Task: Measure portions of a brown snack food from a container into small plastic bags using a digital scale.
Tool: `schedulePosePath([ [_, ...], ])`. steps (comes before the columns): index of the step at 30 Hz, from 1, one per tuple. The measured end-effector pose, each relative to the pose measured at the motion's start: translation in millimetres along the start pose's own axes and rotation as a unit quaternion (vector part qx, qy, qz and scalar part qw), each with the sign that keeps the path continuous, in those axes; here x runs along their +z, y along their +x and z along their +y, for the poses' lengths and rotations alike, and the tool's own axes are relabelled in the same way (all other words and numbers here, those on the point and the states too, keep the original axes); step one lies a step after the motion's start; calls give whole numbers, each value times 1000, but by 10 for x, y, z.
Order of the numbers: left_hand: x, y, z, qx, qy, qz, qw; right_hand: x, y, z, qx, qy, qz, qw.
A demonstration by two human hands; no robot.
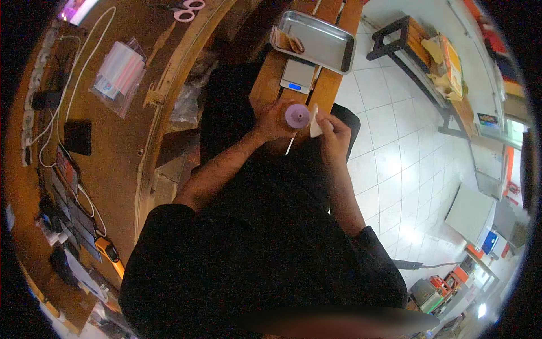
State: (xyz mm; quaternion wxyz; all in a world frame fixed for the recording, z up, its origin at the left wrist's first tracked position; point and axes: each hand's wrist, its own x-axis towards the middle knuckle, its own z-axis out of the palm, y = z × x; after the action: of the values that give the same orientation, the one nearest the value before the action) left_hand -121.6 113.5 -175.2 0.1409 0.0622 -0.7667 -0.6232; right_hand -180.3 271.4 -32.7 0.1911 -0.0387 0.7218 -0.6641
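My left hand [269, 119] is wrapped around a squeeze bottle with a pale purple nozzle cap [297, 116], seen from above. Pinched between the fingers of my right hand [336, 134] is a small white folded piece [314, 123], tissue or cloth, close beside the cap. Just beyond my hands, a small digital kitchen scale [299, 73] with a lit blue display rests on a slatted wooden bench [327, 94]. Behind it lies a shallow metal tray [324, 44], with several brown and pale flat pieces [288, 41] at its left end.
On the wooden table [127, 140] to my left are pink-handled scissors [185, 12], a stack of plastic bags [120, 72], white cables [78, 80] and a yellow handheld device [110, 256]. A second bench [423, 53] with a yellow box stands on the tiled floor [394, 123].
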Motion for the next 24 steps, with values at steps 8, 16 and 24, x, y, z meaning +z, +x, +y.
schedulePosePath([
  [8,-85,-34,147,1,41,-40,998,84,-268,-124,-249,-328,-54,910],
  [16,-162,0,210,-30,35,-75,996,84,59,-102,-191,-251,-75,946],
  [24,-376,-82,302,-11,116,-118,986,-77,910,533,-203,-225,-72,950],
])
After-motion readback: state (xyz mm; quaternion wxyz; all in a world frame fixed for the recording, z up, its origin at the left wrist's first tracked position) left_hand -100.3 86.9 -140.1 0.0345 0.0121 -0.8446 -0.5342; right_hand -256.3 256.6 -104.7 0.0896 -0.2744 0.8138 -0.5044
